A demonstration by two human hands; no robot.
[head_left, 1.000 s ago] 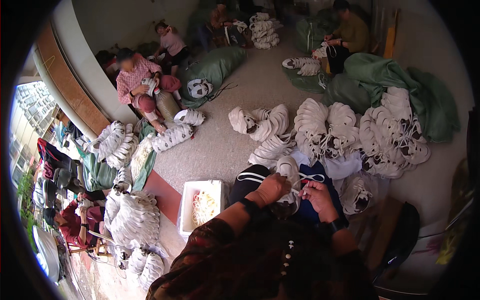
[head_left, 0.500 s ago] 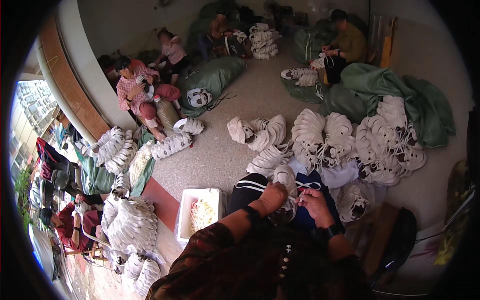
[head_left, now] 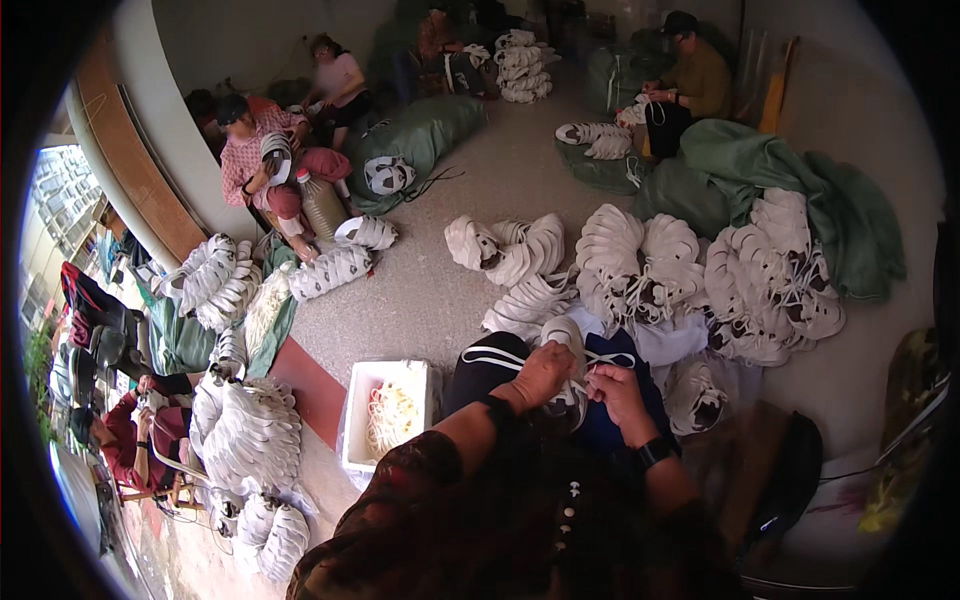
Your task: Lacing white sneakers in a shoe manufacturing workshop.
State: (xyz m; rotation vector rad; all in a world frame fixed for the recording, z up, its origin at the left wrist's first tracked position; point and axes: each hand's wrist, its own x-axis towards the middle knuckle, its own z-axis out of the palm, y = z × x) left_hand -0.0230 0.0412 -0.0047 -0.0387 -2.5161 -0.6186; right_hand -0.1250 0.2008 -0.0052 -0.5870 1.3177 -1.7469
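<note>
A white shoe upper lies on my lap over dark cloth, its toe pointing away from me. My left hand is closed on the shoe upper, its fingers over the lacing area. Close beside it on the right, my right hand pinches a white shoelace at the shoe's side. One loop of the shoelace stands out to the right above my right hand. Another lace length loops out to the left. My fingers hide most of the eyelets.
A white foam box of pale laces stands left of my lap. Stacked white uppers lie ahead, with more uppers at left. Green sacks lie on the floor. Several co-workers sit around, one in a pink checked shirt.
My right hand has come in closer to the shoe, and my left hand has shifted slightly up it. The whole view has moved a little. The co-worker in pink holds the upper lower.
</note>
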